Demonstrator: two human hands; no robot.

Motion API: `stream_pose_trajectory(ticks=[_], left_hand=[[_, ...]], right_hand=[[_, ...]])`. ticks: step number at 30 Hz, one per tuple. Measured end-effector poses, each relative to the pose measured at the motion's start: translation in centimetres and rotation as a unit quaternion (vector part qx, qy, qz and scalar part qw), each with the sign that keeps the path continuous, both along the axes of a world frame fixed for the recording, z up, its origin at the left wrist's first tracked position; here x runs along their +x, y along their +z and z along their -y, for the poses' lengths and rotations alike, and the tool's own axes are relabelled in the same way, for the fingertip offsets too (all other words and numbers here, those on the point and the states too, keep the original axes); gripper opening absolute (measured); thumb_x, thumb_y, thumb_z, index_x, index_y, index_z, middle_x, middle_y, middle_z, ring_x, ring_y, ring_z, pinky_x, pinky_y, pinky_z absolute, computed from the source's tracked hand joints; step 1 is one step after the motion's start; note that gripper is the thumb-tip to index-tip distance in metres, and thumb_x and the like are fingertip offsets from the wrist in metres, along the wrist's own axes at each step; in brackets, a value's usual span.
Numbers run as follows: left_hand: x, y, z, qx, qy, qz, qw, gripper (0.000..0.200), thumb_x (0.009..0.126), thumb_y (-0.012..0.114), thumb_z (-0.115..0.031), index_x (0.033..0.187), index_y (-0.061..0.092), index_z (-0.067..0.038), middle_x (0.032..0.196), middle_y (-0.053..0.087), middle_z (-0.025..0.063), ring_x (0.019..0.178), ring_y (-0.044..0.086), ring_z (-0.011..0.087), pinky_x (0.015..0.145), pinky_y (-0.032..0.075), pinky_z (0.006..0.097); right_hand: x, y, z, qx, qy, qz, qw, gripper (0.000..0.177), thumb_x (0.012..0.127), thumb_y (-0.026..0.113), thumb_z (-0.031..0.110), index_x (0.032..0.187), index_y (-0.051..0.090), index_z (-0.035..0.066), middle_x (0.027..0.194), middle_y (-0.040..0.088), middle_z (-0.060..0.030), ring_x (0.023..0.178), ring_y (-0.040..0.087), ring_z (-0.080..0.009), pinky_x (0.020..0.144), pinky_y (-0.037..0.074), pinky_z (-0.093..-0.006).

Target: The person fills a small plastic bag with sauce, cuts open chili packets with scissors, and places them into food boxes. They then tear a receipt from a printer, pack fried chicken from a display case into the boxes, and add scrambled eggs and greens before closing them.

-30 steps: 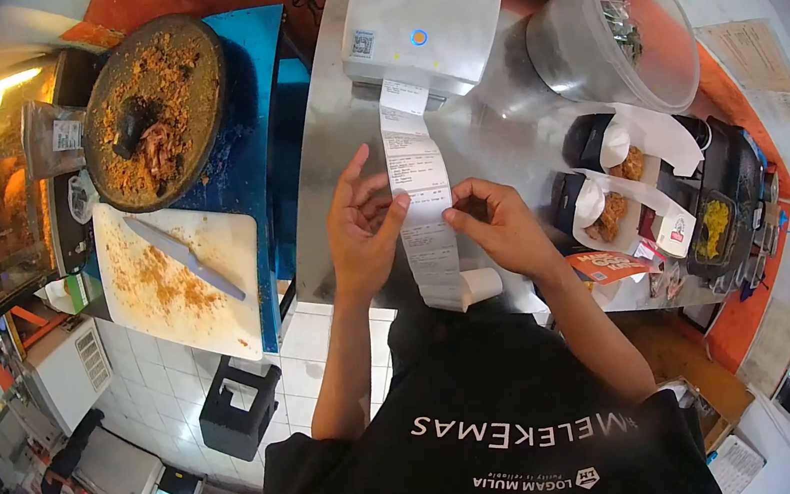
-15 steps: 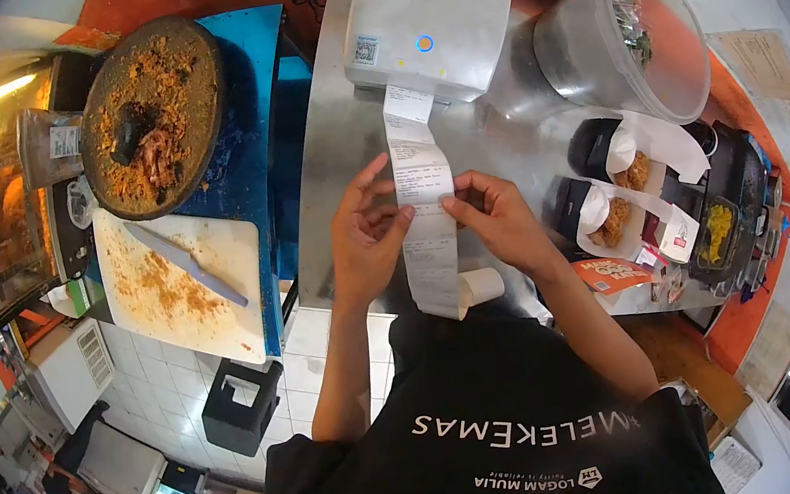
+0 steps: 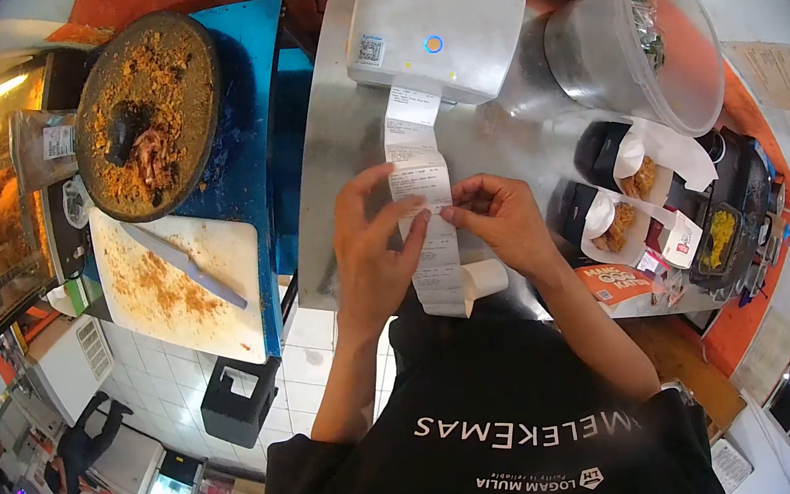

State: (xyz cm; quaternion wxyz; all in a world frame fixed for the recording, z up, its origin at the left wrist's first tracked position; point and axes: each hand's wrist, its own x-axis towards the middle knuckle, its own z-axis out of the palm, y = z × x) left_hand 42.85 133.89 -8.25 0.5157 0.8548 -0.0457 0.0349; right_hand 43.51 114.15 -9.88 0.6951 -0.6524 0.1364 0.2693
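Observation:
A long strip of printed paper labels (image 3: 435, 257) runs out of a white label printer (image 3: 443, 13) toward my body, its near end curled into a loose roll. My left hand (image 3: 377, 244) is at the strip's left edge, with thumb and a fingertip pinched together on the paper and another finger raised apart. At the right edge, my right hand (image 3: 505, 221) pinches the strip between thumb and forefinger, its other fingers curled. Both hands grip at about the same height, below the printer. The undersides of the fingers are partly hidden.
Boxes of fried chicken (image 3: 616, 226) and a clear plastic tub (image 3: 635, 51) stand on the steel counter's right side. To the left are a stone mortar (image 3: 196, 123), a white cutting board (image 3: 149, 327) and a knife (image 3: 186, 266). A person (image 3: 90, 447) is in the far background.
My left hand has shifted slightly right, its fingers further over the strip. My right hand still pinches the edge. The background person has come further into view.

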Motion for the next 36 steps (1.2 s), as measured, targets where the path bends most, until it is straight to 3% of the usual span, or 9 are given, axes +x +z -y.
stream_pose_trajectory(ticks=[1,4,9,13,18,24,36], left_hand=[[0.0,0.3,-0.1,0.062,-0.024,0.034,0.997,0.024,0.08,0.08,-0.001,0.103,0.075,-0.006,0.123,0.065,0.011,0.118,0.061,0.0302,0.095,0.05,0.0426],[0.3,-0.4,-0.3,0.112,-0.103,0.071,0.986,0.018,0.08,0.083,-0.005,0.097,0.077,-0.006,0.115,0.07,0.007,0.107,0.066,0.0284,0.093,0.049,0.0429],[0.2,-1.4,-0.9,0.088,-0.115,0.057,0.988,0.018,0.081,0.082,-0.006,0.099,0.078,-0.006,0.107,0.072,0.0051,0.1,0.067,0.0252,0.085,0.05,0.0391],[0.4,-2.2,-1.1,0.083,-0.129,0.079,0.985,0.021,0.081,0.081,-0.004,0.102,0.078,-0.004,0.105,0.073,0.0067,0.094,0.068,0.0255,0.081,0.051,0.0387],[0.5,-2.2,-1.2,0.082,-0.133,0.097,0.983,0.021,0.081,0.081,-0.004,0.103,0.078,-0.003,0.106,0.073,0.0073,0.094,0.069,0.0261,0.08,0.052,0.0392],[0.7,-1.9,-1.4,0.084,-0.164,0.103,0.978,0.02,0.082,0.08,-0.004,0.101,0.077,-0.003,0.107,0.073,0.0072,0.095,0.069,0.0255,0.08,0.054,0.0387],[0.3,-2.1,-1.1,0.079,-0.14,0.132,0.978,0.018,0.082,0.077,0.002,0.1,0.073,0.001,0.104,0.072,0.01,0.092,0.07,0.0277,0.08,0.055,0.0386]], right_hand=[[-0.1,-0.2,0.1,0.0,0.009,-0.007,1.0,0.017,0.096,0.072,0.006,0.109,0.07,-0.003,0.102,0.073,-0.0067,0.093,0.067,-0.011,0.086,0.056,-0.027],[-0.3,-0.5,0.2,0.004,0.032,-0.024,0.999,0.016,0.095,0.073,0.006,0.109,0.071,-0.002,0.101,0.073,-0.0054,0.093,0.067,-0.0104,0.085,0.056,-0.0271],[-0.6,0.1,-0.2,0.013,0.048,-0.047,0.998,0.015,0.094,0.073,0.003,0.109,0.072,-0.002,0.1,0.072,-0.0025,0.093,0.066,-0.0094,0.085,0.055,-0.0262],[-1.0,-0.6,-0.3,0.012,0.033,-0.04,0.999,0.017,0.093,0.075,0.006,0.107,0.075,-0.003,0.101,0.074,-0.0056,0.093,0.068,-0.0119,0.082,0.056,-0.0273],[-1.2,-0.5,-0.3,0.022,0.024,-0.021,0.999,0.017,0.093,0.074,0.003,0.11,0.076,-0.002,0.099,0.073,-0.0039,0.092,0.067,-0.0098,0.082,0.055,-0.0261],[-1.4,0.0,-0.5,0.036,-0.001,-0.092,0.995,0.012,0.092,0.074,0.001,0.104,0.075,-0.003,0.099,0.075,-0.0076,0.091,0.069,-0.0113,0.082,0.055,-0.0248],[-1.3,0.2,-0.9,0.072,-0.009,-0.056,0.996,0.01,0.093,0.074,0.0,0.102,0.071,0.0,0.097,0.073,-0.004,0.09,0.068,-0.0098,0.084,0.055,-0.0265]])
